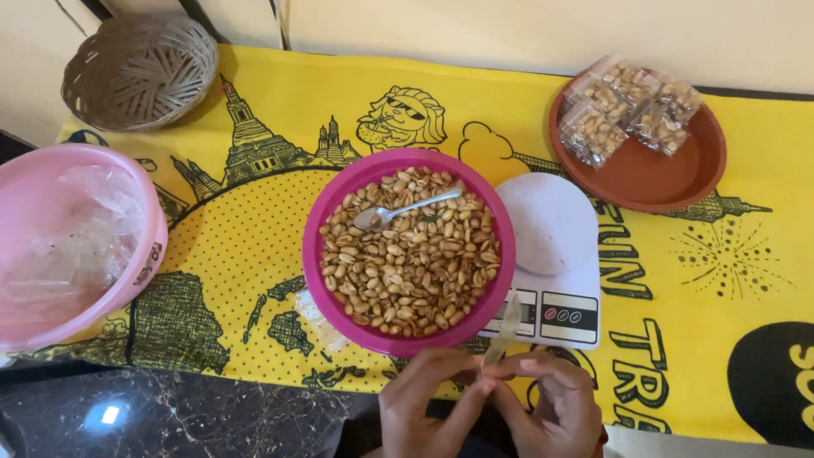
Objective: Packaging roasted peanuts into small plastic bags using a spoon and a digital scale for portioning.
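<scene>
A small clear plastic pouch (506,326), narrow and nearly transparent, is held upright at the lower edge of the view, just in front of the magenta bowl and overlapping the near edge of the scale. Its lower end is pinched between the fingers of both hands: the left hand (428,407) is closed on it from the left with thumb and forefinger, and the right hand (555,407) is closed on it from the right, the fingertips of the two hands meeting at the pouch. Whether the pouch mouth is open cannot be told.

Directly beyond the hands, a magenta bowl (315,254) is seen, filled with roasted peanuts (415,271); a metal spoon (403,210) is laid on the nuts, its bowl toward the left. Just beside the magenta bowl, on its right and touching or partly tucked under its rim, a white kitchen scale (551,254) is placed, with a round weighing plate and a small display panel at its near edge.

Farther right, a brown plate (670,182) is shown, bearing several filled clear packets of nuts (623,110) clustered at its far left side. At the left edge, a pale pink tub (144,254) containing crumpled clear plastic is seen, and behind it an empty wicker basket (140,72). All are carried on a surface covered with a yellow printed cloth (254,254).
</scene>
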